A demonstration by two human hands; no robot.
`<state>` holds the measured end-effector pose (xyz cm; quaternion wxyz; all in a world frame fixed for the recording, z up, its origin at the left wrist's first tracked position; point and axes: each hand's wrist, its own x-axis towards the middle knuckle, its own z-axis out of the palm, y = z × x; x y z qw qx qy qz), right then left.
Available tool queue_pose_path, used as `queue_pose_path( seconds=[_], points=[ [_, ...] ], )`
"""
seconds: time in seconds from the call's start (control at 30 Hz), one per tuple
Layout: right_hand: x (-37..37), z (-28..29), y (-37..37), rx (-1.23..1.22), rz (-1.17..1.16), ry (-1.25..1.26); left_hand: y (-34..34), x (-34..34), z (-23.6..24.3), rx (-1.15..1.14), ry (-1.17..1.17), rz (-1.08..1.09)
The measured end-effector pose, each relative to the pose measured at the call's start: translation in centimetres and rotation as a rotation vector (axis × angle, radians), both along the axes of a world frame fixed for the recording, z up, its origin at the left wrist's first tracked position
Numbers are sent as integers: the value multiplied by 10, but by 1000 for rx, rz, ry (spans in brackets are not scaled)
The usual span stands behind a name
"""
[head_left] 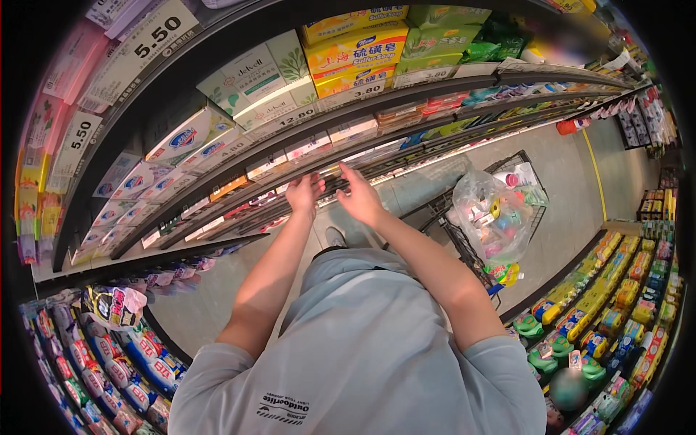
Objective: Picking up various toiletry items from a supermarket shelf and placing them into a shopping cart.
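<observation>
At the front of a tall, black-edged shelf unit in a shop aisle: two bare hands, forearms raised from the lower edge of the view. Left hand: fingers loosely bent, clear of the palm. Right hand: thumb and fingers spread apart, palm turned toward the left. The pair stood near each other with a gap between them, before the lower tiers; whether either touched a shelf edge could not be told.

Nearest goods: small pale boxes in a row on a lower tier, just beyond the hands, and an orange box left of them on the same side.

Upper tiers: white boxes with a blue shield mark, pale green boxes with leaf print, yellow-and-orange boxes and green boxes, side by side above white price labels.

Right of the person: one black wire cart, containing a clear plastic bag of mixed goods. Lower left: rows of red, white and blue packets. Lower right: yellow packets and green bottles.

Worn: one light grey T-shirt.
</observation>
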<state>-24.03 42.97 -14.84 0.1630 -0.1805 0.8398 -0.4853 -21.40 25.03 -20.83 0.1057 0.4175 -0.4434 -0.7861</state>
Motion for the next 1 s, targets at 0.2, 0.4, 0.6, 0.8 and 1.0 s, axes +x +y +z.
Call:
queue_pose_path(
  seconds=[0.2, 0.4, 0.6, 0.8, 1.0],
  points=[
    [-2, -5, -11, 62, -15, 9, -8, 6, -2, 23, 69, -15],
    [2, -5, -18, -81, -95, -39, -5, 14, 6, -9, 116, -42],
    [14, 9, -11, -199, -181, 315, 11, 44, 49, -128, 98, -79],
    [36, 3, -1, -371, -228, 291, 6, 78, 61, -175, 14, -243],
    [50, -9, 40, -596, -326, -324, 9, 100, 59, -450, 110, -453]
  ],
)
